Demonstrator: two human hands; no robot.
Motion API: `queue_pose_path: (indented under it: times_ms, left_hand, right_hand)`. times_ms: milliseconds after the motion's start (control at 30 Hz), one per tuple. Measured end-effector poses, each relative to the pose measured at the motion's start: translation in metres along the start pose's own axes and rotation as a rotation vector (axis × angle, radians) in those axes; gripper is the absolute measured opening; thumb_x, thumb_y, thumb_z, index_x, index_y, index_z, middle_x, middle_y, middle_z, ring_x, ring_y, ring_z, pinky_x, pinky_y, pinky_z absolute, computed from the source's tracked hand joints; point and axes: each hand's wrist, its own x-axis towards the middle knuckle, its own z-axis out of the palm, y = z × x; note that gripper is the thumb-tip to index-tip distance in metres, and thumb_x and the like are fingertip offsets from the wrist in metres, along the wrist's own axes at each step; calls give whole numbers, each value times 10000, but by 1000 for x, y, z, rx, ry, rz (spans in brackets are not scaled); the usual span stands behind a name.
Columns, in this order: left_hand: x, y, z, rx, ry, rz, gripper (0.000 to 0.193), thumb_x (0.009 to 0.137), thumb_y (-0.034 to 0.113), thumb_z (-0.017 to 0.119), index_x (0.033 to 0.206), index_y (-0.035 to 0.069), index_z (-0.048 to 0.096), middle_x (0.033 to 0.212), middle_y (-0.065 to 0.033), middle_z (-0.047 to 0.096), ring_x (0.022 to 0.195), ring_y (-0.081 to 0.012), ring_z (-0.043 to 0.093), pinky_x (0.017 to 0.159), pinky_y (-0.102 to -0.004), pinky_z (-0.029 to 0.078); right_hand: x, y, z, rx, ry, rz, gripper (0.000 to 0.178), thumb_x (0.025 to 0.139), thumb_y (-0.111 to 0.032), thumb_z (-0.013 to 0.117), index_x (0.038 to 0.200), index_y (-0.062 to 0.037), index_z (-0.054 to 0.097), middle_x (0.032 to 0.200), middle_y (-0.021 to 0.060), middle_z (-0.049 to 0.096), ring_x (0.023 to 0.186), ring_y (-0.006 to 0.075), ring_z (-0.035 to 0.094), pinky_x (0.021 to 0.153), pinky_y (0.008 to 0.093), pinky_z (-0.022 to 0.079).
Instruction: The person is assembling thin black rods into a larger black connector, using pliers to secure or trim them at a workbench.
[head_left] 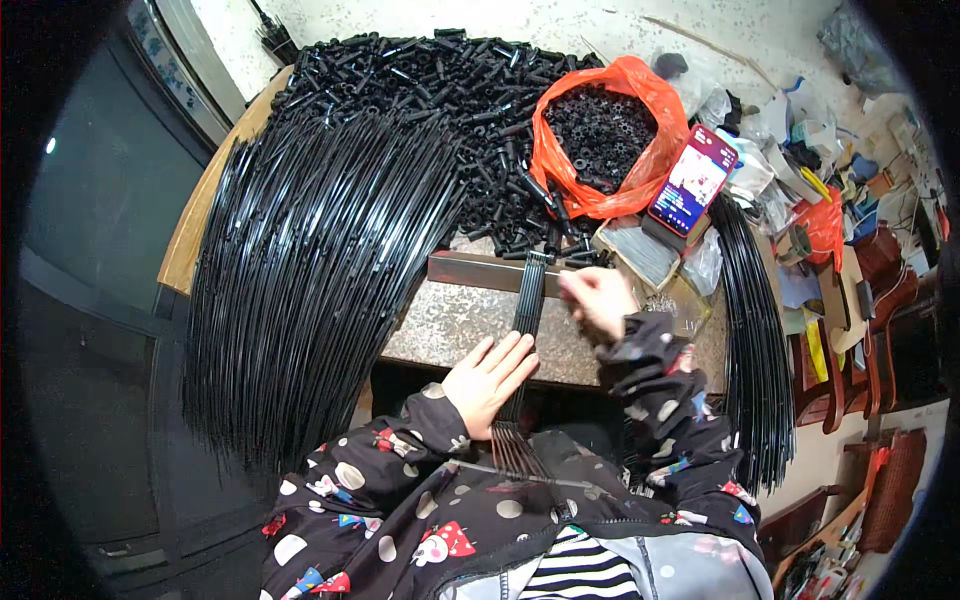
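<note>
Rods (527, 300) lie on a cluttered speckled worktable (450, 320).

Even, fairly bright light falls from above, with soft shadows under the table (455, 320) edge and glossy highlights along the black rods (300, 280). The right hand (598, 298) is motion-blurred, while the rest stays reasonably sharp. Fisheye distortion bends straight edges toward the rim, and the 4 corners fall into black vignette.

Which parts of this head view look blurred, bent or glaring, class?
In the head view, the right hand is smeared by motion blur; the left hand is sharp. The big fan of black rods bows with fisheye distortion. The phone screen glows. The corners are black.
</note>
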Motion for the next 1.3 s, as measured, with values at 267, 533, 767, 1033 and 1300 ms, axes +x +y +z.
queue_pose_path:
  times_ms: [267,533,767,1033,1300]
  left_hand:
    - [3,-2,1,27,-15,4,946,546,540,648,1253,0,325,1332,-196,271,1249,-332,241,1002,-455,205]
    - [4,0,1,5,4,10,950,538,538,654,1253,4,328,1337,-189,267,1249,-326,241,1004,-454,203]
    - [2,0,2,-3,9,5,955,530,531,664,1253,4,328,1337,-192,265,1250,-325,239,1003,-451,206]
    - [2,-1,0,-15,-9,-10,948,534,522,662,1251,0,328,1336,-193,265,1250,-327,238,1001,-449,208]
    - [6,0,-7,-50,-62,-28,889,549,426,689,1240,-11,338,1329,-189,278,1247,-301,255,993,-423,224]
  right_hand:
    - [8,-3,30,157,7,125,273,801,-249,581,692,2,580,561,39,556,406,70,465,358,215,337]
    - [5,-9,27,-150,125,106,306,772,-303,590,693,-9,617,583,102,599,479,156,567,465,291,440]
    - [27,10,-76,-828,639,-334,201,696,-230,625,740,-33,634,702,136,588,689,283,575,665,368,447]
    - [29,27,-94,-978,396,-540,71,712,-121,587,721,-53,605,773,79,515,795,256,510,701,357,431]
    - [8,-4,-23,-656,108,-702,163,735,-32,528,889,-66,572,821,111,530,732,302,550,657,346,452]
